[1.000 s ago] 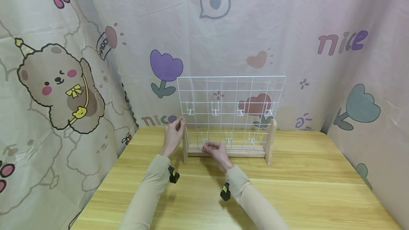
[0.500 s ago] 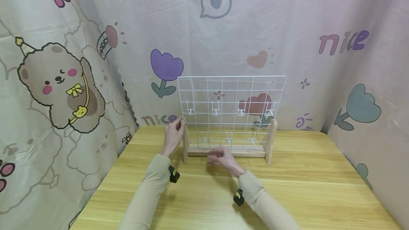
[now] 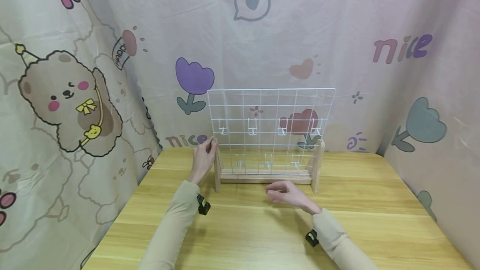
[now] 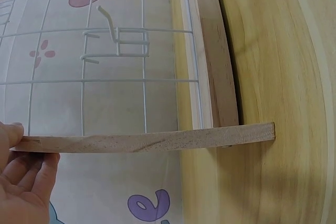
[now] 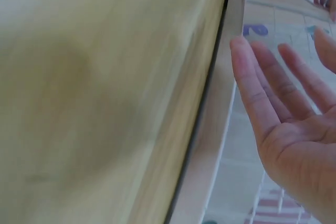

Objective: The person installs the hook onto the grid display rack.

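A white wire grid rack stands upright in a wooden base on the table. Several white hooks hang on the grid in an upper and a lower row; one hook shows close up in the left wrist view. My left hand pinches the top of the left wooden side post between thumb and fingers. In front of the base, apart from it, is my right hand, holding nothing. Its fingers are extended in the right wrist view.
The wooden table reaches back to a patterned curtain, which also closes in both sides. On the right, another side post rises at the end of the base.
My right hand has let go near the lower left hook and moved right and toward me, away from the grid. The left hand stays on its post.
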### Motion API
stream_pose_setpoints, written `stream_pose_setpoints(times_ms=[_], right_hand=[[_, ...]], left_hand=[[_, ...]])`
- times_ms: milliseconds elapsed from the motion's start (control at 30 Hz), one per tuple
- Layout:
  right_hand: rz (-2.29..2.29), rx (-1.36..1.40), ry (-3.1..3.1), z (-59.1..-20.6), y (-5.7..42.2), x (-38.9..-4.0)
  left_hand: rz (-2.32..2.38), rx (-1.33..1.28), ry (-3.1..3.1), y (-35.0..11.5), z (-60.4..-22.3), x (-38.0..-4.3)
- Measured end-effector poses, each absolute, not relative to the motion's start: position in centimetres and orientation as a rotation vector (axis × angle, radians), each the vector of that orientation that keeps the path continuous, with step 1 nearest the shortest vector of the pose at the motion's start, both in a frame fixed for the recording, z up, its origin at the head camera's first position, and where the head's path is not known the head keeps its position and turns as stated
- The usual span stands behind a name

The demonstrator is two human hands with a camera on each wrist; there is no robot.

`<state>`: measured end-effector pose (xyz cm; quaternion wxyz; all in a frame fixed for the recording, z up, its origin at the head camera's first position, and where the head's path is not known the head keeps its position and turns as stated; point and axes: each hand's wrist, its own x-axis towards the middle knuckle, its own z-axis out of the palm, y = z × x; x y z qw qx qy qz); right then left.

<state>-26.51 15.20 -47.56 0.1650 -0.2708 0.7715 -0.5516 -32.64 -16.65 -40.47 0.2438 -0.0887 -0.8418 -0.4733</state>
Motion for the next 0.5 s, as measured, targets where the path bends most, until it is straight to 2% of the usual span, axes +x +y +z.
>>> stream_pose_setpoints(times_ms=[500], right_hand=[[-1.497,-0.912,2.265,-47.1,20.4,-25.6]], left_hand=[[-1.302,-0.227,-2.312,-16.5,-41.0,-32.4]])
